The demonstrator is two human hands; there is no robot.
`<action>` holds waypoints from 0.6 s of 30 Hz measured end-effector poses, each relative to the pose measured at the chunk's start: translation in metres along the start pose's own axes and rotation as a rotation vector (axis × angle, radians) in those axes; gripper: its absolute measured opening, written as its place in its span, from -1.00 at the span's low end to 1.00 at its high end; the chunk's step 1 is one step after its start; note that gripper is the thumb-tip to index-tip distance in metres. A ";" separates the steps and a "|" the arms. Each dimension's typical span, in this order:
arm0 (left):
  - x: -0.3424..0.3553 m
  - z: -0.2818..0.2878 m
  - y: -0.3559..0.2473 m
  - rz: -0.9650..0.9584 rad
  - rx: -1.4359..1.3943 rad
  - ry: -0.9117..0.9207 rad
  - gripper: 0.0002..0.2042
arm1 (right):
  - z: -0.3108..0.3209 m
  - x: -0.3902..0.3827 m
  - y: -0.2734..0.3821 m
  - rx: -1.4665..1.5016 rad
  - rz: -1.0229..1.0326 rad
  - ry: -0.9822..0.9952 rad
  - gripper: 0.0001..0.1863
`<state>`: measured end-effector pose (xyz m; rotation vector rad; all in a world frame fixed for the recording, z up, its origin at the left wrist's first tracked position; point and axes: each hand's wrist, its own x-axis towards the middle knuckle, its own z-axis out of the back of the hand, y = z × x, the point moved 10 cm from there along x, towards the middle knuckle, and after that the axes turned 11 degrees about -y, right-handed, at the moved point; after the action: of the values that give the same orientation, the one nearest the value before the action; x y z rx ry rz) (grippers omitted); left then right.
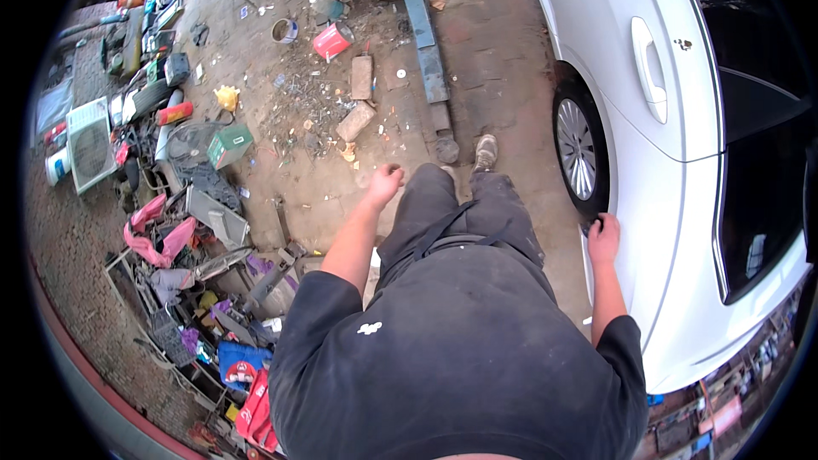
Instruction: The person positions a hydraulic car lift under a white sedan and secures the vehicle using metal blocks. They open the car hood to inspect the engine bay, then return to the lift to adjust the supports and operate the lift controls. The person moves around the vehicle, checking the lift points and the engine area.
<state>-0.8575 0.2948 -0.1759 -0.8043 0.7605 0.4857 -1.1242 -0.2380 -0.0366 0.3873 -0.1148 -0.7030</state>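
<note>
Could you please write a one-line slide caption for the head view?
Person walking beside a glossy white car, right hand near its rear wheel, left hand swinging free over the littered dirt floor.

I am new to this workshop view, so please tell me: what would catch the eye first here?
First the white car filling the right side, with the right hand at its body beside the wheel. Next, the heap of scrap parts along the left. The left hand hangs free over the dirty floor, fingers curled, holding nothing visible.
</note>
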 end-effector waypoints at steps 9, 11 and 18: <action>-0.035 -0.025 -0.018 -0.096 0.029 -0.035 -0.59 | 0.078 0.020 -0.015 -0.077 0.266 -0.197 -0.84; -0.034 -0.025 -0.007 -0.058 0.016 -0.035 -0.59 | 0.083 0.024 -0.015 -0.070 0.295 -0.213 -0.84; -0.030 -0.017 -0.006 -0.131 0.124 -0.083 -0.58 | 0.075 0.036 -0.016 -0.152 0.318 -0.174 -0.81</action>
<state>-0.8800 0.2746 -0.1585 -0.7091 0.6507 0.3489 -1.1238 -0.2954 0.0253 0.1554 -0.2797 -0.4269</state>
